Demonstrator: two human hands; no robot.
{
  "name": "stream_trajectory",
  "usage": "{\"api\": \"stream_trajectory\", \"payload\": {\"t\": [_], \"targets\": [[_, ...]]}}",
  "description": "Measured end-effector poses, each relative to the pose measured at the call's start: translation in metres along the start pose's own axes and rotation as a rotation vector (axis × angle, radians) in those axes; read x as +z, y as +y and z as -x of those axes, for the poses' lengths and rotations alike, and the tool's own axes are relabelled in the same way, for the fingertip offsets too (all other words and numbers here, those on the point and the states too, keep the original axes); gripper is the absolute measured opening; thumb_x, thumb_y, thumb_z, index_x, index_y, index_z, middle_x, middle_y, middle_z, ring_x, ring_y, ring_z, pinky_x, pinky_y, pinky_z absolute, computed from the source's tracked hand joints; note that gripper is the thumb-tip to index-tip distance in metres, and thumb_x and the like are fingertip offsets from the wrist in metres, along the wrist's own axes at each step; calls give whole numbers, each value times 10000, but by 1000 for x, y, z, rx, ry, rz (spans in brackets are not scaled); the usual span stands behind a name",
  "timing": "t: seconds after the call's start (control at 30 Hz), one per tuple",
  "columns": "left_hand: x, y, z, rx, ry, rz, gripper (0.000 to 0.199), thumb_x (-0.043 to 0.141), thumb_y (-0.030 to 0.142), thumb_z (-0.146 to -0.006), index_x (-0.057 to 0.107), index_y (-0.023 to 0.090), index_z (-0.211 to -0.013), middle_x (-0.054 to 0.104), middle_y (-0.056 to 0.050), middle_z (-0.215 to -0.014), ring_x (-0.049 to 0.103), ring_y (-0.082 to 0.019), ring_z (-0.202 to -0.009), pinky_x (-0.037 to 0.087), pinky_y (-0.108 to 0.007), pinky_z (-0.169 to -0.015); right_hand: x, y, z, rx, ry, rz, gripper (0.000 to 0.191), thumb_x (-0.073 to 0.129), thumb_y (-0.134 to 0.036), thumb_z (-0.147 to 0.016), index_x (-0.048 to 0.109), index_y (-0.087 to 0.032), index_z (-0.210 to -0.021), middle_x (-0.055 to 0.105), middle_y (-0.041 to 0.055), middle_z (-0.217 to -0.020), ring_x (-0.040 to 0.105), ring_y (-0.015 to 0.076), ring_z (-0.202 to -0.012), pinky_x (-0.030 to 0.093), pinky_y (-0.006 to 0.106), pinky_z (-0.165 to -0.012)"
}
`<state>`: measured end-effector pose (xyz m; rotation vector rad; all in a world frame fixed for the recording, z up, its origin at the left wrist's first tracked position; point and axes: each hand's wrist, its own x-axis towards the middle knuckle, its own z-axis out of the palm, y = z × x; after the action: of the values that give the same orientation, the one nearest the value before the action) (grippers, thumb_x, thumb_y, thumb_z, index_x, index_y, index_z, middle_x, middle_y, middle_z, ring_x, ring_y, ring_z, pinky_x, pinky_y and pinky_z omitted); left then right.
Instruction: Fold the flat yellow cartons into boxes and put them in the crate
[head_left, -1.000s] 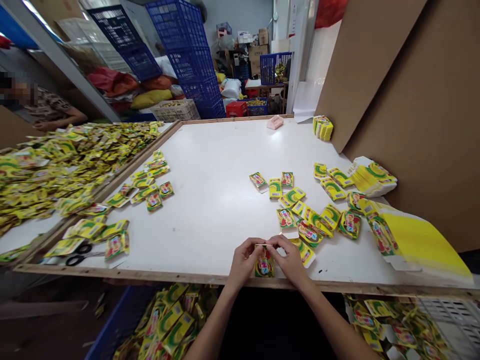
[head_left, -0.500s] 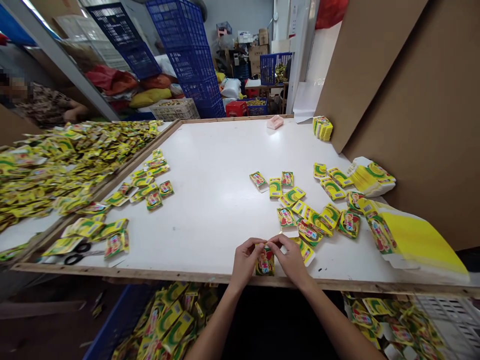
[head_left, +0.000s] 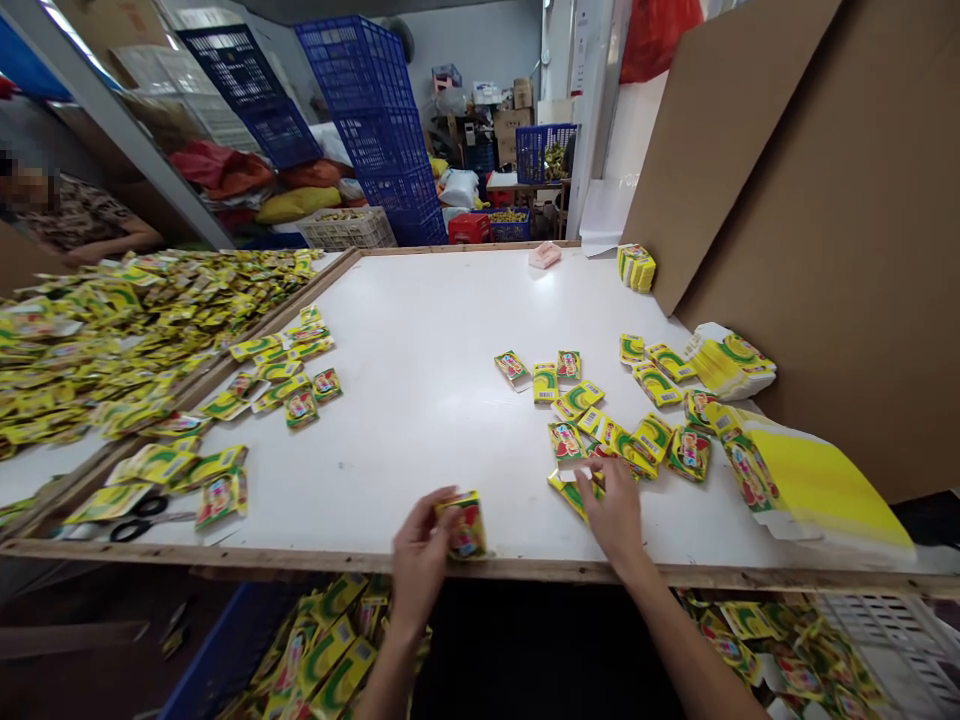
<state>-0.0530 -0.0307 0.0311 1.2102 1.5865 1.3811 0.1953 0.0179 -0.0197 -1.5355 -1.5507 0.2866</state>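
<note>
My left hand point(head_left: 424, 550) grips a small yellow and green printed carton point(head_left: 469, 524) by its left side, just above the front edge of the table. Further right, my right hand point(head_left: 616, 505) reaches over the scattered cartons with thumb and fingertips apart. Its fingertips are at the white open flap of a carton with a red fruit print point(head_left: 565, 440); whether they touch it is unclear. Partly beneath this hand lies another yellow carton point(head_left: 571, 497). Several more cartons point(head_left: 651, 436) lie just beyond the hand.
Flattened carton blanks point(head_left: 825, 480) are stacked at the right. Cartons point(head_left: 302, 408) and black-handled scissors point(head_left: 135, 522) lie on the left. Beyond a wooden strip is a large carton heap point(head_left: 172, 310), with a person behind it. Filled crates stand below the front edge point(head_left: 525, 570).
My hands have come apart. The left has moved left with the carton, while the right has let go of it and shifted right to the loose cartons.
</note>
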Motion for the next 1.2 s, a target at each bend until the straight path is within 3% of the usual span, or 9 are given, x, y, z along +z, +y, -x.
{"api": "stream_trajectory", "payload": {"t": [0.2, 0.33, 0.47, 0.63, 0.7, 0.77, 0.93, 1.07, 1.2], "targets": [[-121, 12, 15, -49, 304, -517, 424, 639, 537, -701, 676, 213, -972, 713, -39, -944, 651, -260, -910, 516, -344, -801, 4, 25, -16, -49, 93, 254, 282, 540, -442, -867, 609, -219, -708, 557, 90, -745, 521, 269, -787, 415, 417, -737], [-143, 9, 24, 55, 401, -697, 447, 588, 551, -728, 653, 225, -1027, 682, -54, -1014, 632, -269, -931, 473, -403, -901, 8, 16, -28, -60, 63, 200, 277, 498, -374, -892, 603, -212, -694, 566, 89, -774, 529, 262, -807, 416, 406, -749], [-102, 11, 17, 163, 239, -600, 387, 574, 482, -780, 625, 213, -1054, 642, -77, -1087, 603, -260, -989, 450, -407, -939, -7, -15, -50, -182, -172, -38, 207, 412, -266, -924, 606, -201, -889, 606, 66, -889, 574, 215, -826, 436, 333, -743], [-5, 21, 1, 237, -156, -305, 417, 611, 342, -805, 538, 237, -1202, 536, -94, -1294, 478, -270, -1225, 364, -432, -1044, -19, -71, -65, -430, -529, -110, 205, 444, -137, -882, 627, -227, -867, 651, 25, -834, 588, 187, -798, 430, 294, -734], [28, 17, 0, 208, -341, -126, 413, 611, 297, -812, 507, 235, -1207, 559, -102, -1258, 531, -254, -1163, 412, -411, -996, -16, -83, -61, -474, -597, -122, 206, 466, -106, -859, 631, -228, -866, 656, 23, -824, 585, 185, -793, 434, 295, -736], [49, 8, 1, 122, -466, 58, 394, 594, 274, -829, 460, 233, -1197, 622, -90, -1120, 609, -224, -1020, 477, -377, -894, -12, -82, -50, -439, -546, -194, 190, 477, -113, -859, 619, -226, -914, 654, 35, -892, 585, 193, -861, 443, 310, -783], [55, -17, 9, -58, -496, 220, 412, 595, 282, -835, 418, 255, -1206, 640, -31, -954, 645, -184, -860, 515, -320, -775, -3, -41, -3, -113, -213, -399, 99, 530, -288, -882, 581, -217, -928, 616, 58, -934, 577, 205, -873, 474, 328, -754], [52, -20, 6, -49, -538, 137, 329, 594, 288, -835, 544, 214, -1152, 636, -46, -974, 632, -189, -885, 508, -318, -799, 2, -20, 25, 52, -341, -532, 205, 547, -336, -879, 591, -209, -1034, 648, 56, -948, 612, 193, -813, 499, 314, -714], [60, -21, -4, -21, -507, 106, 262, 619, 297, -819, 603, 182, -1053, 650, -56, -957, 625, -185, -861, 506, -318, -796, 8, -18, 22, 84, -420, -552, 183, 535, -348, -887, 627, -204, -952, 667, 47, -904, 620, 199, -824, 493, 320, -747]]}}
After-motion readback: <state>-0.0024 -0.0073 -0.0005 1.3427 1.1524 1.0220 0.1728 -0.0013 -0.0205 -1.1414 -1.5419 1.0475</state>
